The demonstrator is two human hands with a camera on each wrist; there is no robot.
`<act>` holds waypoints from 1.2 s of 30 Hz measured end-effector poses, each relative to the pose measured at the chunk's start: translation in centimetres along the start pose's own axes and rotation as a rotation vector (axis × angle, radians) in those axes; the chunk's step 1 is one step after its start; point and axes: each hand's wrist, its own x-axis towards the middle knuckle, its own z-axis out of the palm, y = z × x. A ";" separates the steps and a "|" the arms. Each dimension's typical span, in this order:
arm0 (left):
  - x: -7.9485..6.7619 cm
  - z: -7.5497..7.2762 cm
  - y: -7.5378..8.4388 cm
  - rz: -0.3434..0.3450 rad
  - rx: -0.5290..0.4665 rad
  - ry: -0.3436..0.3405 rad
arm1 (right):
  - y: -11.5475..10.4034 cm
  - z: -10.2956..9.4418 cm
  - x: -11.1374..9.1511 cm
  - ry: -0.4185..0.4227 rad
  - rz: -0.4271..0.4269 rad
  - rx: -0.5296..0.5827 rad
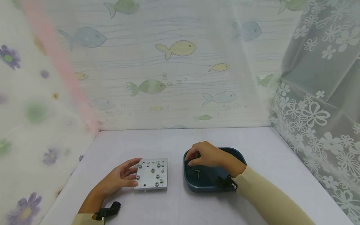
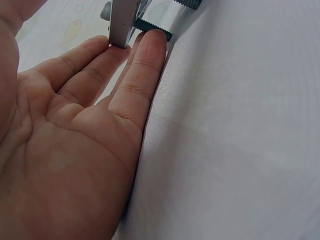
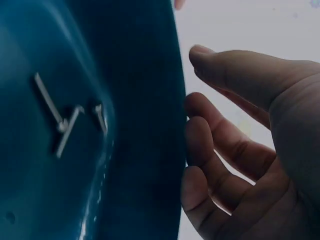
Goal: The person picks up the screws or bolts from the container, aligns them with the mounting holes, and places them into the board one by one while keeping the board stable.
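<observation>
A silver metal plate [image 1: 149, 175], fitted with several socket-head screws [image 1: 152, 170] and pierced by holes, is left of centre. My left hand [image 1: 119, 176] holds its left side, thumb at the near corner and index finger at the far one. From the left wrist, the plate [image 2: 121, 22] appears edge-on, a threaded screw shank [image 2: 150, 27] sticking out below beside the fingertips. My right hand [image 1: 206, 154] is over the left rim of a dark blue bin [image 1: 213, 189], fingers loosely bent. In the right wrist view its fingertips [image 3: 198, 140] are right at the rim, thumb apart, nothing between them.
Inside the bin lie a few loose screws [image 3: 62, 126], two of them crossing. White cloth [image 1: 180, 206] covers the table. A fish-print curtain [image 1: 180, 103] hangs behind, with a flowered one [image 1: 42, 150] at left and lace [image 1: 312, 115] at right.
</observation>
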 end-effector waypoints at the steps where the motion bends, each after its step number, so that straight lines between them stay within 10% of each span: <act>1: 0.0 0.0 0.0 0.001 -0.001 -0.001 | 0.2 -0.1 0.1 -0.011 0.000 -0.001; 36: -0.3 0.3 0.5 -0.019 -0.008 -0.002 | 2.5 2.0 2.2 -0.170 0.088 -0.169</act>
